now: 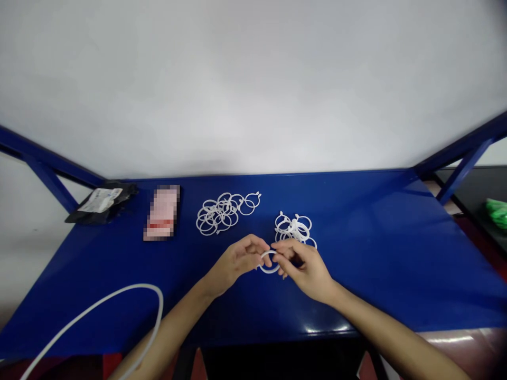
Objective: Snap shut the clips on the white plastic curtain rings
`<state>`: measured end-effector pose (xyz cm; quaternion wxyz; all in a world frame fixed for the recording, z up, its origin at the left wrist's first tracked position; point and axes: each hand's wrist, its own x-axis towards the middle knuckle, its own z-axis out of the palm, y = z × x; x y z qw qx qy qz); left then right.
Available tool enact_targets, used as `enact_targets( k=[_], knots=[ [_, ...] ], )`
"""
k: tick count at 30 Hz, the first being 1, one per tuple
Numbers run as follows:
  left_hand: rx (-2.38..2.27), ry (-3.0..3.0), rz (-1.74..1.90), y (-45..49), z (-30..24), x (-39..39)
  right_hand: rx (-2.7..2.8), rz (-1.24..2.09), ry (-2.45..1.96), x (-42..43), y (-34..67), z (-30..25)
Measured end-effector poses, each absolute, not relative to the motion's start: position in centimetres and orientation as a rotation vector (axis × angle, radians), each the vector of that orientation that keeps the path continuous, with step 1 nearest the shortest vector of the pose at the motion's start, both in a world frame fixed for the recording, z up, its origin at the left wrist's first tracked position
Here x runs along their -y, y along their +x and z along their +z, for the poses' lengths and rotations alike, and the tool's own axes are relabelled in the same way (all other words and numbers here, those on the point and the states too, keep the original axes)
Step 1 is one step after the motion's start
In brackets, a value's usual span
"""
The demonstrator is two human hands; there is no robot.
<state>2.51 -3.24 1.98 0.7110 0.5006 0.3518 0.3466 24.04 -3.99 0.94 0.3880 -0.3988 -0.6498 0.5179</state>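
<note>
Pinching a small white ring (269, 272), the two hands are meeting over the near middle of the blue bench (376, 237). The left hand (235, 261) is gripping the ring's left side with its thumb and fingers. The right hand (307, 266) is grasping the right side with its own fingers. The ring is looking round, thin and smooth, and blue is showing through its middle. The fingers are covering parts of its edge, so I cannot tell if it is going all the way around.

Just past the right hand, a right pile of white rings (295, 229) is lying in a tight heap, and the hand is hiding its near edge. Farther left, a left pile of white rings (224, 208) is spreading out, with rings crossing over each other. Little white knobs are sticking out from some of them.

A blurry pink thing (161, 211) is lying left of that pile. At the far left, a black bag (119, 198) is wearing a white label (101, 200). A white cord (160, 301) is curving across the near left, in front of the left arm.
</note>
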Motion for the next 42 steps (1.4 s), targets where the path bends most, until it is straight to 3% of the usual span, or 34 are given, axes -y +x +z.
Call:
enact_targets(
  k=[3,9,20,23,31,42],
  knots=[
    [-0.806,1.171,0.792,2.4,2.1,3.2,1.586,1.327,-1.005,3.8,24.1,1.2],
    [-1.087,1.283,0.844,2.8,1.8,3.0,1.866,0.828,-0.904,3.2,24.6,2.1],
    [-1.212,1.392,0.881,2.8,1.6,3.4,2.171,0.403,-0.756,3.3,24.9,1.9],
    [-1.142,1.453,0.895,2.8,1.9,3.5,2.072,0.413,-0.883,3.5,25.0,1.9],
    [-1.033,1.624,0.853,3.1,2.1,3.9,1.980,0.833,-0.858,3.3,24.8,1.8],
    [-1.147,1.741,1.000,3.7,2.0,3.9,2.161,0.457,-0.716,3.6,24.8,1.4]
  ],
)
